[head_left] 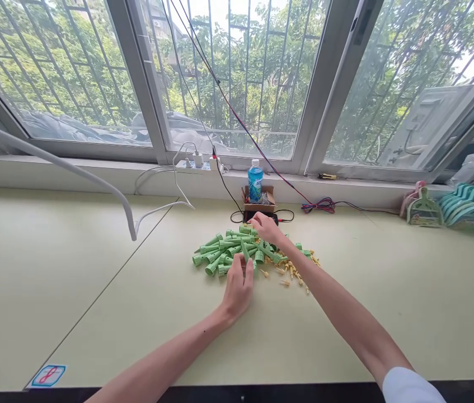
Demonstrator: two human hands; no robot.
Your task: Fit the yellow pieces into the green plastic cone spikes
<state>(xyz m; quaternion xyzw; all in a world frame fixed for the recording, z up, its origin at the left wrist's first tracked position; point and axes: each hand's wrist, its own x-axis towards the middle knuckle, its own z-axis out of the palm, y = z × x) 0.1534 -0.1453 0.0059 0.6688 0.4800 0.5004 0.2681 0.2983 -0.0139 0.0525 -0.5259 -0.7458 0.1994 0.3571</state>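
A pile of green tapered plastic tubes [215, 254] lies on the table, with small yellow plastic pegs [291, 271] scattered at its right side. At the near edge of the pile, my left hand [238, 288] is closed around one green tapered tube [245, 252], its narrow end pointing up. My right hand [264, 226] reaches over the back of the pile, in front of a black device [276, 217]. Its fingers are bent together in a pinch, and whatever they hold is too small to make out. My right forearm covers part of the pile and the pegs.
Behind the pile, a blue bottle [255, 182] stands in a small cardboard box [271, 206]. A bundled cable [320, 205] lies to the right. Toy-like dustpans [472, 207] stand at the far right. A white bent tube [106, 187] arches over the table's left side.
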